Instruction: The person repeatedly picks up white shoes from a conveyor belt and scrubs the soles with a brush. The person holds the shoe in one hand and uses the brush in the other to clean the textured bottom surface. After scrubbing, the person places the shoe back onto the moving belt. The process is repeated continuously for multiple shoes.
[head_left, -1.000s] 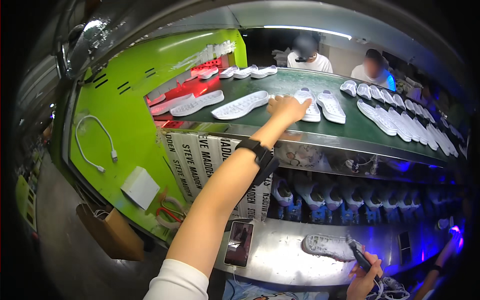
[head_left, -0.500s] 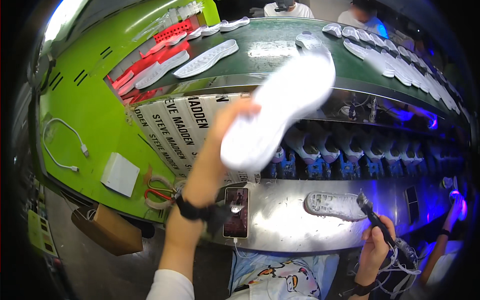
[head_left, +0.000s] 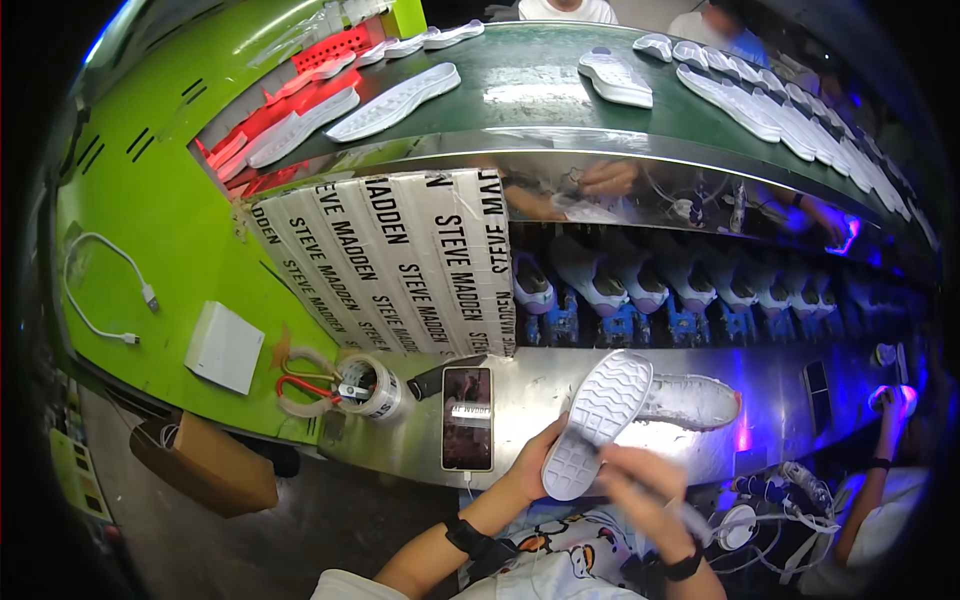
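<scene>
- Half a second earlier, white sole (head_left: 600, 400) was a blur carried higher, in front of the shoe rack; now it was low, by the near edge of the steel surface (head_left: 540, 375), tread toward the camera.
- My right hand (head_left: 648, 500) had been off by the second sole (head_left: 700, 402) with a black tool; now it was at the held sole, blurred.
- Second sole lay on the surface, partly hidden by mine.
- Round container (head_left: 388, 397), previously behind my forearm, now showed: scissors (head_left: 300, 396) in it, handles out left, plus small items, unclear.
- Brown paper bag (head_left: 215, 465): white cord at its mouth.
- My left hand (head_left: 540, 468) was closed around the sole's left edge.
- Right fingers were bent over its lower right; couldn't tell whether they gripped the tool.
</scene>
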